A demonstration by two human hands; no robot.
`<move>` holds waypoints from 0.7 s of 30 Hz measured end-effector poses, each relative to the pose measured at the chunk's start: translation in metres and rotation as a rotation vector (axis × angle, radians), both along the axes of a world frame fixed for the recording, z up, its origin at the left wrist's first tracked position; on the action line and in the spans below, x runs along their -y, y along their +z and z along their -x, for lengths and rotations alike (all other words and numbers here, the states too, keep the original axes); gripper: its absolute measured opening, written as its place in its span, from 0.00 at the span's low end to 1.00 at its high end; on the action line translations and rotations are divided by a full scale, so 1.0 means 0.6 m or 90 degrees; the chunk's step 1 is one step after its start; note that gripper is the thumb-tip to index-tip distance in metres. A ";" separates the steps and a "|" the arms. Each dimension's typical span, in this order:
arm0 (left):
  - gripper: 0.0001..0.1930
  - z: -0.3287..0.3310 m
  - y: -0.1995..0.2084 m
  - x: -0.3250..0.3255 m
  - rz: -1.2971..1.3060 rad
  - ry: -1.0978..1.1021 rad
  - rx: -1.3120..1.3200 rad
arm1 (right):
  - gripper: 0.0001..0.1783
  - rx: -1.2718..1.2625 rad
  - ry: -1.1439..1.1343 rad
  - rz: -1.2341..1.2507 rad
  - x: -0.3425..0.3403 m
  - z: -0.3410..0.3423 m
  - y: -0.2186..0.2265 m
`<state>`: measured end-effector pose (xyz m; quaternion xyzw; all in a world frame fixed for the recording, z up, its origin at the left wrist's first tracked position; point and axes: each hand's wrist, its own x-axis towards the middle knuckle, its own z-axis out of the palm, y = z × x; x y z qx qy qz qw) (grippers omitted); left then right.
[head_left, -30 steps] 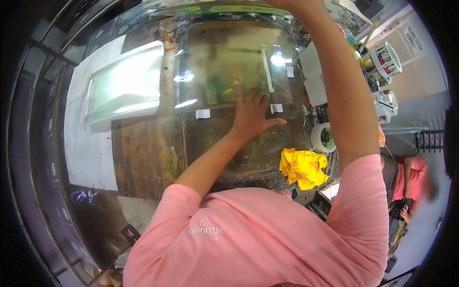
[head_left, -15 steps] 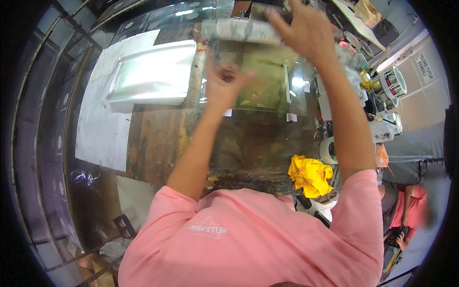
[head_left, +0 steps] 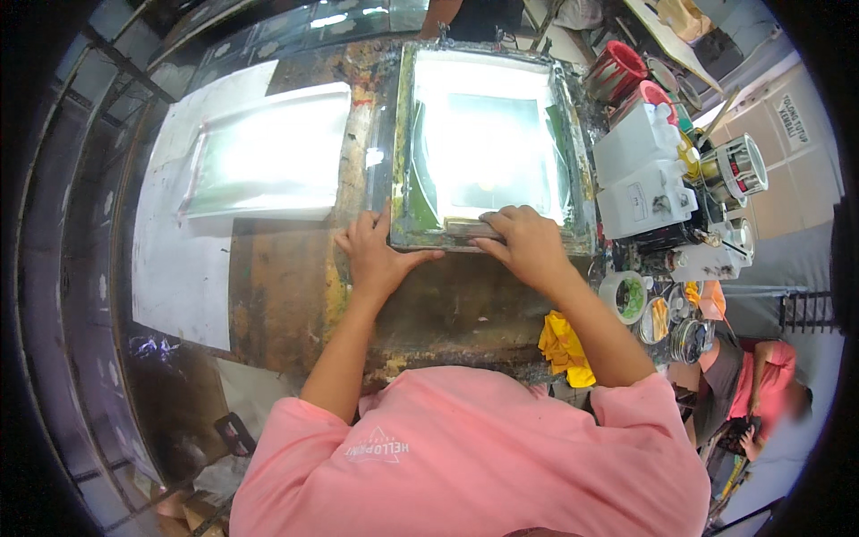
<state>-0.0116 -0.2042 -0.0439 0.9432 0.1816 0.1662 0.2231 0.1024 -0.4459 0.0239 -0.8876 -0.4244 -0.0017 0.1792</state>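
A screen printing frame (head_left: 583, 192) with worn rails and a bright, reflective mesh lies flat on the stained table. My left hand (head_left: 371, 255) is at its near left corner, fingers spread and thumb stretched along the near edge. My right hand (head_left: 528, 242) is bent over the near rail, its fingertips on a short brown bar (head_left: 461, 227) that looks like a squeegee, and its thumb at the rail. The hand hides part of that bar. Left of the frame, a stack of shiny clear sheets (head_left: 268, 152) rests on white paper (head_left: 179, 277).
A crumpled yellow cloth (head_left: 564, 349) lies at the table's near right edge. Along the right stand a white container (head_left: 640, 148), red tubs (head_left: 617, 67), a metal can (head_left: 734, 170) and a tape roll (head_left: 624, 297). Another person (head_left: 761, 385) is at the lower right.
The frame, raised and blurred at the far side before, now lies flat over the greenish sheet area. Both hands have come down toward me to its near edge.
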 end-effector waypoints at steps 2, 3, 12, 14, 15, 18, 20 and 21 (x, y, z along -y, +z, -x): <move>0.63 -0.001 -0.005 -0.004 -0.001 -0.022 -0.003 | 0.22 0.073 -0.011 -0.007 -0.004 -0.006 -0.028; 0.65 -0.001 -0.006 -0.005 -0.010 -0.035 0.019 | 0.21 0.094 -0.009 -0.018 -0.007 -0.016 -0.040; 0.67 -0.002 -0.008 -0.011 -0.017 -0.044 0.063 | 0.26 0.124 -0.038 0.042 -0.134 -0.371 -0.034; 0.67 -0.004 -0.007 -0.012 -0.012 -0.055 0.099 | 0.27 0.011 -0.020 0.112 -0.146 -0.441 -0.007; 0.68 -0.004 -0.007 -0.013 -0.010 -0.059 0.120 | 0.27 0.044 -0.034 0.103 -0.152 -0.458 -0.005; 0.68 -0.002 -0.005 -0.013 0.069 -0.064 0.104 | 0.27 0.127 -0.030 0.029 -0.158 -0.467 -0.023; 0.68 -0.001 -0.006 -0.013 0.041 -0.068 0.112 | 0.27 0.131 -0.067 0.035 -0.149 -0.438 -0.049; 0.68 0.001 -0.007 -0.013 0.025 -0.072 0.120 | 0.26 0.174 -0.057 0.019 -0.142 -0.419 -0.059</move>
